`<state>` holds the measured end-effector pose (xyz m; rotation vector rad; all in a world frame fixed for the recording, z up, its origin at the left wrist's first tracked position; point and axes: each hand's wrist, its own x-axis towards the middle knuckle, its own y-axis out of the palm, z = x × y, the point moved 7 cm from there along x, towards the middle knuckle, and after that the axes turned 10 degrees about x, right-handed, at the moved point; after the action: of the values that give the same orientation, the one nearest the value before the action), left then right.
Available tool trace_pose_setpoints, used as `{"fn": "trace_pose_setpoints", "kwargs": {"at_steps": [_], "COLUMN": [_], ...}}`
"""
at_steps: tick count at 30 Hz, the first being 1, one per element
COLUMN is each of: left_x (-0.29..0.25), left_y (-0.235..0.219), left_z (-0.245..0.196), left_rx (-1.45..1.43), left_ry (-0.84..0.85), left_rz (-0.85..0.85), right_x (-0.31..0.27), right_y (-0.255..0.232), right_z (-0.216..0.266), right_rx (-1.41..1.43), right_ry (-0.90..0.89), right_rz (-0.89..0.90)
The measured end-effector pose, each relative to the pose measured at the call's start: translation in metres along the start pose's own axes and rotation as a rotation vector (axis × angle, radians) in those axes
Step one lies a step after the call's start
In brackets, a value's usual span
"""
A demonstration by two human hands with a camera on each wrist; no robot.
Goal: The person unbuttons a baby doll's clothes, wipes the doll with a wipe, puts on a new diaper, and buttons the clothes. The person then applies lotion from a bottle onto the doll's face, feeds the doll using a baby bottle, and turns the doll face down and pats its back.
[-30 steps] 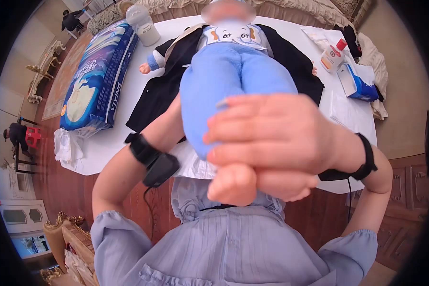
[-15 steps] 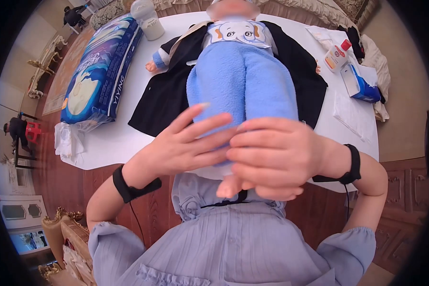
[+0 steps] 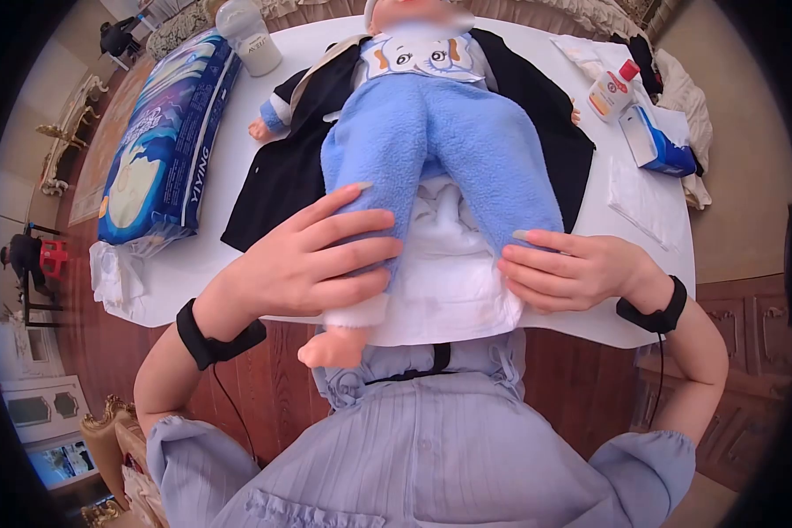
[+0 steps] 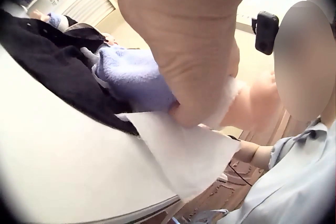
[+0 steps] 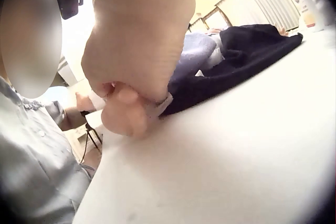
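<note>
A baby doll in blue fleece trousers (image 3: 383, 141) lies on its back, legs parted, with a white cloth (image 3: 453, 290) between them. Across the trouser leg at the left rests my left hand (image 3: 304, 255), its fingers fairly straight and spread. A bare doll foot (image 3: 334, 348) sticks out below that hand, past the table's near edge. My right hand (image 3: 581, 273) holds the lower end of the other leg, fingers bent over it. In the right wrist view, a doll foot (image 5: 126, 116) shows under this hand. My right thumb is hidden in the head view.
Under the doll a black garment (image 3: 277, 194) is spread on the white table (image 3: 207, 282). At the left are a diaper pack (image 3: 163, 141) and a milk bottle (image 3: 251, 40). A red-capped bottle (image 3: 612, 92), a blue tissue pack (image 3: 656, 145) and folded white sheets (image 3: 647, 207) lie right.
Both hands were together at the doll's feet, the right gripping them. The left hand came onto one leg, the right went outward with the other. The legs are now parted, exposing the white cloth.
</note>
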<state>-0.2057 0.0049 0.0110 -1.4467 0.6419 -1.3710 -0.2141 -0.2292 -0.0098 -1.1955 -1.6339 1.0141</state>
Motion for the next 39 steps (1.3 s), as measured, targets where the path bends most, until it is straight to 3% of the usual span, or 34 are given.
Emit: {"fn": "trace_pose_setpoints", "kwargs": {"at_steps": [6, 9, 11, 12, 14, 18, 20, 21, 23, 27, 28, 30, 31, 33, 35, 37, 38, 39], "left_x": [-0.003, -0.008, -0.007, -0.006, -0.002, -0.002, -0.008, -0.016, -0.03, -0.045, -0.042, -0.033, -0.028, -0.02, -0.019, -0.022, -0.008, 0.009], "left_y": [-0.009, -0.014, -0.017, -0.019, -0.024, -0.029, -0.033, -0.033, -0.03, -0.013, -0.007, 0.001, 0.003, 0.01, 0.005, -0.027, -0.054, -0.076], "left_z": [0.005, 0.006, 0.006, 0.008, 0.008, 0.011, 0.015, 0.015, 0.018, 0.014, 0.012, 0.004, -0.001, -0.004, -0.008, 0.0, 0.002, 0.006], "left_rx": [-0.015, 0.022, 0.015, -0.022, -0.056, -0.106, -0.091, -0.015, 0.06, 0.179, 0.188, 0.165, 0.166, 0.05, -0.058, -0.313, -0.169, 0.103], "left_ry": [0.014, 0.04, 0.033, 0.005, -0.029, -0.059, -0.047, -0.009, 0.031, 0.074, 0.085, 0.077, 0.081, -0.005, -0.041, -0.155, -0.184, -0.314], "left_rz": [-0.017, 0.013, 0.02, 0.003, -0.014, -0.03, -0.041, -0.002, 0.038, 0.072, 0.102, 0.191, 0.191, 0.256, 0.246, -0.141, -0.326, -0.296], "right_x": [-0.001, 0.008, 0.023, 0.035, 0.057, 0.07, 0.061, 0.059, 0.041, 0.028, 0.029, 0.05, 0.053, 0.072, 0.08, 0.085, 0.089, 0.092], "right_y": [-0.004, -0.011, -0.018, -0.018, -0.014, 0.004, 0.002, -0.002, -0.014, -0.04, -0.037, -0.056, -0.059, -0.064, -0.062, -0.063, -0.061, -0.058], "right_z": [-0.003, 0.003, 0.004, 0.013, 0.018, 0.026, 0.008, 0.001, -0.034, -0.074, -0.083, -0.089, -0.099, -0.104, -0.117, -0.122, -0.118, -0.113], "right_rx": [0.148, 0.097, 0.153, 0.153, 0.144, -0.103, 0.269, 0.267, 0.721, 0.757, 0.758, 0.411, 0.407, 0.319, 0.247, 0.166, 0.113, 0.062], "right_ry": [0.017, -0.011, 0.178, 0.176, 0.365, 0.383, 0.539, 0.54, 0.852, 1.001, 1.004, 0.633, 0.635, 0.426, 0.383, 0.346, 0.275, 0.205], "right_rz": [0.025, 0.141, 0.031, 0.03, 0.091, 0.112, 0.0, 0.001, -0.219, -0.378, -0.381, -0.53, -0.533, -0.342, -0.343, -0.344, -0.292, -0.238]}}
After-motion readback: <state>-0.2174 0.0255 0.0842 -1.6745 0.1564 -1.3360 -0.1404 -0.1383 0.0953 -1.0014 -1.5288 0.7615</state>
